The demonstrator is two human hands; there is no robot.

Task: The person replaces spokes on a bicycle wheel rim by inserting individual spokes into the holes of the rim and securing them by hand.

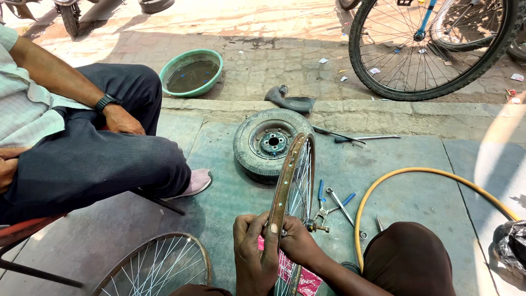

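I have the bare bicycle rim [289, 181] upright at lower centre, left hand [253, 249] clamped round its near edge, right hand [295, 241] pinching beside the hub axle [316, 226]. It looks like spoke or rim-strip work; the next touch wants small, steady fingers. Pliers [335, 201] lie just right; a small tyre [269, 143] sits behind on the green concrete floor [416, 153] outdoors, a seated person [82, 137] at left

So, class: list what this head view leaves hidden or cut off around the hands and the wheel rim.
- Wheel rim: its lower part, behind the left hand and right hand.
- What the fingers pinch: too small to tell.
- Pink wrapper: cut by the bottom edge.
- Second spoked wheel: cut by the bottom edge.
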